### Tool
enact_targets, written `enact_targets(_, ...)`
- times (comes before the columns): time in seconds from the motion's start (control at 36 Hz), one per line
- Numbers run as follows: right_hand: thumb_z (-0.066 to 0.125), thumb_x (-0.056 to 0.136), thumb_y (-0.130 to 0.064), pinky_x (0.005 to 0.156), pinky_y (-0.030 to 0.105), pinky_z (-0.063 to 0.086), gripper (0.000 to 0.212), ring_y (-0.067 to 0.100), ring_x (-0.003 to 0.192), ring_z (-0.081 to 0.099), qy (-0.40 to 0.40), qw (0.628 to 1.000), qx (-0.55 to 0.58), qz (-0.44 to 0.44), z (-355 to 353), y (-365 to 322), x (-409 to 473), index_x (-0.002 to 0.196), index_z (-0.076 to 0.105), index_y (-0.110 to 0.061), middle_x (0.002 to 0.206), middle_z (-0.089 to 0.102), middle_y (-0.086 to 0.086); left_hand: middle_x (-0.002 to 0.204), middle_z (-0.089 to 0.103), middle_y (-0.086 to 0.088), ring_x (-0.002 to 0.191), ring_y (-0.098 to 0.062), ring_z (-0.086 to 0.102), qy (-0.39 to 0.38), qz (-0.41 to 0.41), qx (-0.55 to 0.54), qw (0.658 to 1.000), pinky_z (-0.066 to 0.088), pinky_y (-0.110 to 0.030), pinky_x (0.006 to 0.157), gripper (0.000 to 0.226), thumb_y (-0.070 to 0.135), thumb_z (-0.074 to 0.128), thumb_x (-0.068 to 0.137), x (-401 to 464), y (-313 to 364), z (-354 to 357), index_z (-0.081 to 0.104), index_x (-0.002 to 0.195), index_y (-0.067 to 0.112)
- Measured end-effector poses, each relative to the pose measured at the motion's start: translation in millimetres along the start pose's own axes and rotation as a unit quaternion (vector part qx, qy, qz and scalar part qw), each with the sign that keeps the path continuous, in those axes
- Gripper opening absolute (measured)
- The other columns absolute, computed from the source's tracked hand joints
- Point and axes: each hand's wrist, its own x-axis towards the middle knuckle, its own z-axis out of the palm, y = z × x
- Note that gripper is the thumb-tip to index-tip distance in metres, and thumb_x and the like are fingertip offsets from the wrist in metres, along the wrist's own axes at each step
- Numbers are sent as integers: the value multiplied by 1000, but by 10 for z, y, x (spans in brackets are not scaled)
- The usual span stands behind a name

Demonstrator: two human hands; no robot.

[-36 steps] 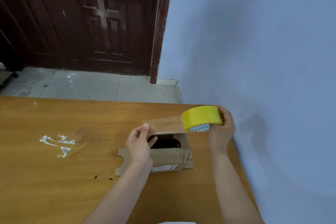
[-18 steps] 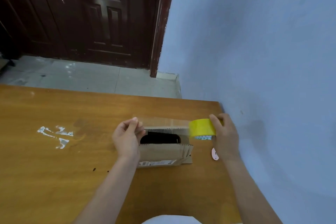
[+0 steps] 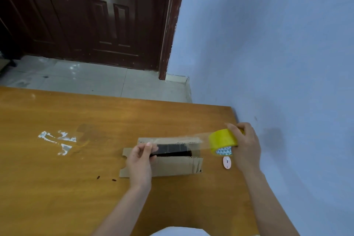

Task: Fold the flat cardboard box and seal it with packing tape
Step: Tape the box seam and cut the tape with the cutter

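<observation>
A small brown cardboard box [image 3: 172,165] stands on the wooden table [image 3: 57,178] near its right end, its top flaps apart over a dark opening. My right hand [image 3: 246,145] grips a yellow roll of packing tape [image 3: 223,141] just right of the box. A clear strip of tape [image 3: 180,141] stretches from the roll leftward over the box top. My left hand [image 3: 140,161] pinches the strip's free end at the box's left side.
A small pale pink oval object [image 3: 227,162] lies on the table beside the box's right end. White tape scraps [image 3: 57,141] are stuck to the table at the left. The blue wall [image 3: 287,63] borders the table's right edge. A dark door [image 3: 95,15] stands beyond.
The right hand has pulled the roll further right and lower, drawing out a longer strip over the box. The left hand stays at the box's left end, holding the tape end.
</observation>
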Motion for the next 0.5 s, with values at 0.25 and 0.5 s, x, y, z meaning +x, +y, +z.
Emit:
enact_targets(0.25,65,49,22,63,37,49,70,31,87,58,-11,999,35,21,85,33,-53,109,69,-14,97,58,11,94,70,-2,90,-11,64,-108,67,70,989,50,-21,80,10,15,57,89,168,-119,-130,65,91,8)
enact_targets(0.5,59,51,20,62,31,45,69,30,91,56,-27,996,62,59,79,62,-43,109,68,-17,99,57,9,115,67,10,105,-1,59,-144,76,70,984,40,-22,87,20,22,56,89,236,-157,-110,62,95,3)
